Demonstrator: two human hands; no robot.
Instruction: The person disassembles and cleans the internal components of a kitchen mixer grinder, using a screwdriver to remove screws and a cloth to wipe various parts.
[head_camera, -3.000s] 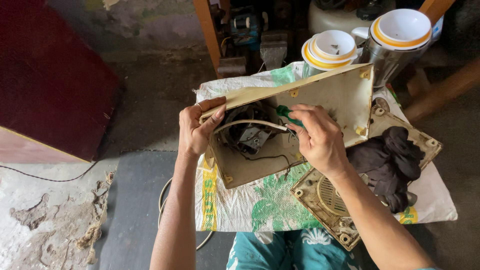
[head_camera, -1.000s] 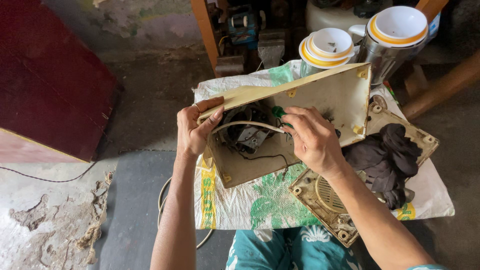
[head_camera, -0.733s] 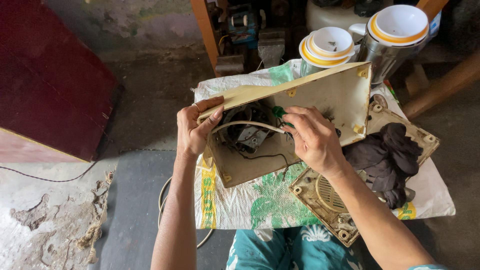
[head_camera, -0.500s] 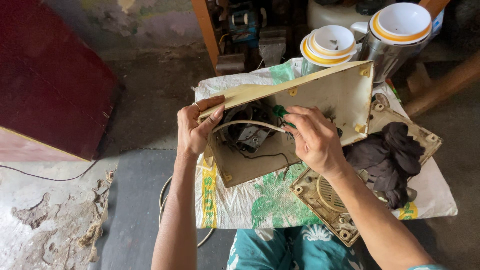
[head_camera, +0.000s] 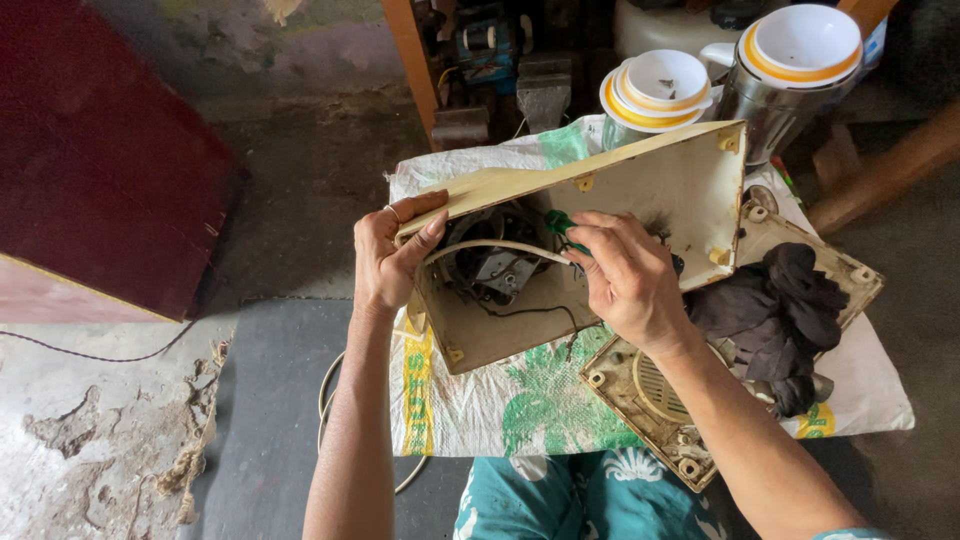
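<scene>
- Left hand (head_camera: 385, 262) is clamped on the cream casing (head_camera: 640, 200) rim, mid-frame.
- Right hand (head_camera: 625, 280) is closed around a green-handled screwdriver (head_camera: 560, 224).
- Woven sack (head_camera: 480, 400) is spread beneath; grey floor (head_camera: 260, 400) lower left.

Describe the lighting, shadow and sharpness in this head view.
Head view: soft daylight, no harsh glare; both hands, left hand and right hand, look sharp; the inside of the cream casing is shadowed, its motor dim; the top background is dark.

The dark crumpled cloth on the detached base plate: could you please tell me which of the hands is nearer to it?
The right hand is nearer, just left of the dark cloth. The left hand grips the cream housing's far left edge, well away.
</scene>
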